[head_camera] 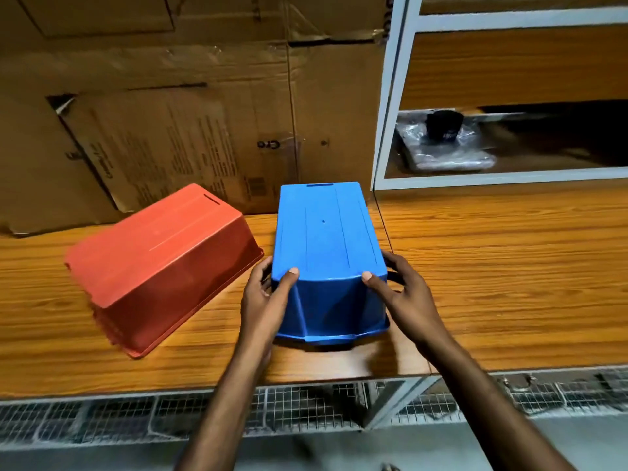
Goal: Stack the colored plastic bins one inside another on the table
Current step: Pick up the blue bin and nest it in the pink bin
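A blue plastic bin (326, 239) lies upside down in the middle of the wooden table (492, 260), its flat bottom facing up. My left hand (266, 300) grips its near left corner, thumb on top. My right hand (401, 294) grips its near right corner, thumb on top as well. A red plastic bin (159, 263), also upside down, rests to the left of the blue one, turned at an angle, and nothing holds it.
Flattened cardboard boxes (170, 130) lean against the wall behind the bins. A shelf unit (387, 96) with a plastic-wrapped item (445, 144) stands at the back right. Wire mesh (272, 413) runs below the table's front edge.
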Demonstrator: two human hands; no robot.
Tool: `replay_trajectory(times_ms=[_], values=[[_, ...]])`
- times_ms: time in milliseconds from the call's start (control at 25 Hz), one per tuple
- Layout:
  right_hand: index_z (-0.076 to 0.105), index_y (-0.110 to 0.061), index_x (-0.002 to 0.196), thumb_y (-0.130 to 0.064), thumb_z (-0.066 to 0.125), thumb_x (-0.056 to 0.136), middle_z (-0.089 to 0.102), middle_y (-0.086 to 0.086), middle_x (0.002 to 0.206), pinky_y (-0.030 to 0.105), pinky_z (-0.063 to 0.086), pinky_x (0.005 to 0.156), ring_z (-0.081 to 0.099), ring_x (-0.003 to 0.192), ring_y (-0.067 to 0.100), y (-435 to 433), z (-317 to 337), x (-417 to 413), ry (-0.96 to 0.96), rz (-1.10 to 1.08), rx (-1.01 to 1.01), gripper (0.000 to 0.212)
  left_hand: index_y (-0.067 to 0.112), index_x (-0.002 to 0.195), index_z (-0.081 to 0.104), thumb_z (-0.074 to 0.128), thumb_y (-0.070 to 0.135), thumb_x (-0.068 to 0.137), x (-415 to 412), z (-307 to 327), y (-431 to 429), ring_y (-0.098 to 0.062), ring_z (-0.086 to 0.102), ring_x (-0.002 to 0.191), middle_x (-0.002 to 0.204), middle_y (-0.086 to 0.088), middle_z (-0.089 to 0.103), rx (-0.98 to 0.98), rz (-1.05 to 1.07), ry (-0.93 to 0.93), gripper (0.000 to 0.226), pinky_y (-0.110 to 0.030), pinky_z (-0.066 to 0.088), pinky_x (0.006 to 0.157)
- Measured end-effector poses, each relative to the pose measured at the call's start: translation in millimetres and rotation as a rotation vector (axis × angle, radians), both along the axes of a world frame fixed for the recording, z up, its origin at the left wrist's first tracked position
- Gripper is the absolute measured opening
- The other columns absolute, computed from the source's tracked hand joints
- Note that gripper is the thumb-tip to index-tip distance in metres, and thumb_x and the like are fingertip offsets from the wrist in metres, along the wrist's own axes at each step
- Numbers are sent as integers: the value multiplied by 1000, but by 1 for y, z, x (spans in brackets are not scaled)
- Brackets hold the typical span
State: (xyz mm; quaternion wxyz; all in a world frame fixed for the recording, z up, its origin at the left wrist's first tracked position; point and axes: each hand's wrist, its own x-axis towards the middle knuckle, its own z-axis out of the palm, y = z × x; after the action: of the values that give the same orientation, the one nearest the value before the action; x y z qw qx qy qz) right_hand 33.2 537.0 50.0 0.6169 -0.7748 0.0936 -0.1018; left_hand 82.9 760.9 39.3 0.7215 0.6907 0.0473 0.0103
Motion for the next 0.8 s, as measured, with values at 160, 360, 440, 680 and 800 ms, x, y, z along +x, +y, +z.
replay_trajectory(times_ms=[160,360,440,680,800], values=[[61,-19,135,-10,66,81,69,-5,133,18,52,87,64,121,7,-22,48,6,-181,31,123,55,26,118,63,71,29,94,13,62,5,3,66,99,113,9,72,-51,-38,-172,25,-11,49,80],[57,-7,136,3,42,55,60,12,146,41,45,106,50,143,27,-59,96,21,-314,196,190,83,16,130,62,72,30,85,35,115,15,-5,67,112,123,7,73,-66,-242,-316,48,-12,50,84],[51,-4,144,3,42,54,55,12,152,44,41,113,47,146,26,-64,105,24,-301,274,187,91,17,138,59,70,34,83,43,118,15,-3,62,126,133,12,69,-23,-295,-355,59,-14,49,94],[51,-17,148,-13,61,93,61,3,148,41,48,110,55,140,19,-70,97,27,-258,220,146,56,23,148,45,68,81,70,61,93,16,1,53,134,146,15,59,15,-263,-374,100,-25,44,110],[60,-18,140,-24,62,101,68,-2,134,42,56,100,63,127,18,-62,76,25,-211,29,75,40,30,137,44,74,71,74,65,55,9,1,59,124,143,3,60,93,-194,-319,82,-22,52,97]])
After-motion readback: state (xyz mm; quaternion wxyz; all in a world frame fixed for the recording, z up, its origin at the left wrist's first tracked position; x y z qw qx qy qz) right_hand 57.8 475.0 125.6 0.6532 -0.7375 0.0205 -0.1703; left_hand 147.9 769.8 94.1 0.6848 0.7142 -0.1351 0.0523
